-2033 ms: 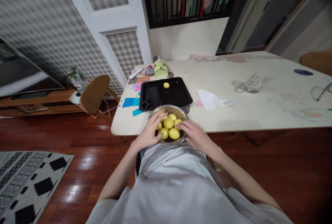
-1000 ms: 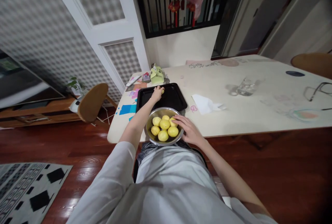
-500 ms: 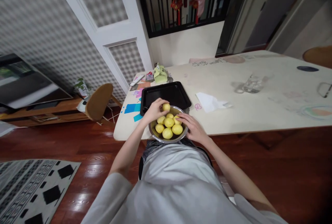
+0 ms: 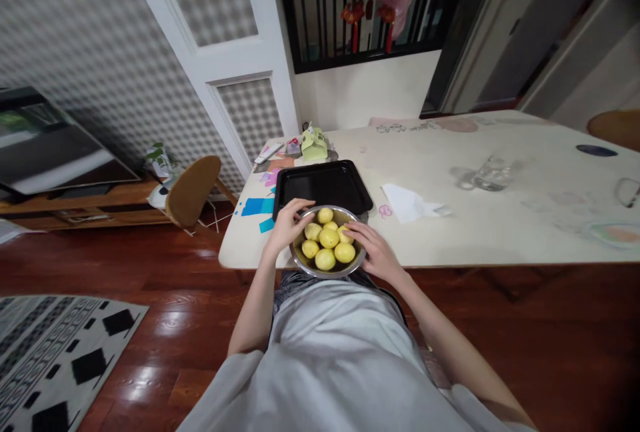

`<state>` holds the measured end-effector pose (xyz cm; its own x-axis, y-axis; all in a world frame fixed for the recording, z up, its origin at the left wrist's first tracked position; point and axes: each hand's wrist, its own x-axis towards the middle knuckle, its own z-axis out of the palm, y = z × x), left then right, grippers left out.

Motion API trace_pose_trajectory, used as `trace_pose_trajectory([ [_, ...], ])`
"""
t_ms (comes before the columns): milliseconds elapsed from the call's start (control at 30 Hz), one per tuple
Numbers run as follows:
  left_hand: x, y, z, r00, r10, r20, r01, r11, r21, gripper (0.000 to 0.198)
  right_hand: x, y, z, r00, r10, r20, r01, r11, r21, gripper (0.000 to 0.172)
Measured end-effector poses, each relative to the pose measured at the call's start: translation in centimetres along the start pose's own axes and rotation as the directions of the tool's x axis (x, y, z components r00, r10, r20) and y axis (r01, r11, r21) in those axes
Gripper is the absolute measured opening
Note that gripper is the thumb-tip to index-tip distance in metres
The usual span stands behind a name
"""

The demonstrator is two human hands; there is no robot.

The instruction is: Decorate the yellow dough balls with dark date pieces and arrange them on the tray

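A round metal bowl at the table's near edge, just in front of my body, holds several yellow lemons. At its left rim is my left hand, with thumb and fingers apart and nothing between them. My right hand reaches over the right rim, its outstretched fingers resting on a lemon at that side and partly covering it. Right behind the bowl lies a black rectangular baking tray, its near edge partly hidden by the bowl and my left hand.
On the white table, a crumpled white tissue lies right of the tray, with a clear glass farther right. A green tissue pack and a white remote are behind the tray. A wooden chair stands left.
My left hand has let go of a lemon, which now lies at the back of the bowl, and has drawn back to the left rim. My right hand stays at the right side.
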<state>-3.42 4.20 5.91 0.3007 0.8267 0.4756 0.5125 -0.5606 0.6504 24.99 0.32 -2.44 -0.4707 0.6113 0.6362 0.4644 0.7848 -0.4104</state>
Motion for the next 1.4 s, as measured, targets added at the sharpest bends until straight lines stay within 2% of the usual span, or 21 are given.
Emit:
trace_pose_trajectory([
  [67,-0.5,-1.3,-1.1,0.991,-0.054,-0.126,0.061,0.997,0.054,0.027,-0.1,0.1,0.1,1.0,0.005,-0.003,-0.005,1.0,0.001,0.063],
  [133,-0.9,-2.9,-2.0,0.976,-0.089,-0.2,0.121,0.981,0.154,0.029,-0.1,0.1,0.1,1.0,0.008,-0.007,-0.008,1.0,0.0,0.063],
  [233,-1.1,-5.2,-2.8,0.975,-0.117,-0.19,0.169,0.943,0.287,0.033,-0.1,0.0,0.1,1.0,0.006,-0.008,-0.006,1.0,0.005,0.065],
  [367,-1.3,-6.7,-2.4,0.985,-0.13,-0.113,0.16,0.935,0.318,0.034,0.1,-0.3,-0.5,1.0,-0.016,0.018,0.016,0.999,0.03,0.066],
  [467,-1.4,-6.5,-1.5,0.985,-0.133,-0.111,0.162,0.934,0.318,0.032,0.2,-0.4,-1.0,0.996,-0.057,0.063,0.052,0.996,0.072,0.064],
  [633,-1.4,-5.7,-0.6,0.964,-0.17,-0.206,0.236,0.903,0.359,0.018,0.3,-0.2,-1.5,0.989,-0.098,0.114,0.087,0.991,0.103,0.067],
  [800,-0.9,-6.0,-0.3,0.961,-0.186,-0.203,0.253,0.89,0.38,0.011,0.2,0.3,-1.3,0.988,-0.117,0.105,0.109,0.991,0.077,0.085],
  [967,-0.4,-6.2,0.0,0.961,-0.183,-0.209,0.259,0.863,0.434,0.013,0.1,0.3,-1.1,0.993,-0.082,0.083,0.075,0.994,0.085,0.066],
  [1067,-0.5,-6.1,0.4,0.961,-0.171,-0.216,0.253,0.856,0.45,0.015,0.1,0.1,-1.0,0.995,-0.064,0.071,0.058,0.995,0.076,0.061],
  [1267,-1.7,-4.9,0.5,0.931,-0.082,-0.355,0.199,0.931,0.306,0.017,0.0,0.0,-0.9,0.997,-0.045,0.061,0.04,0.997,0.073,0.056],
  [1400,-2.5,-2.5,-0.4,0.931,-0.037,-0.362,0.096,0.984,0.147,0.012,0.0,0.0,-0.9,0.998,-0.036,0.056,0.032,0.996,0.08,0.055],
])
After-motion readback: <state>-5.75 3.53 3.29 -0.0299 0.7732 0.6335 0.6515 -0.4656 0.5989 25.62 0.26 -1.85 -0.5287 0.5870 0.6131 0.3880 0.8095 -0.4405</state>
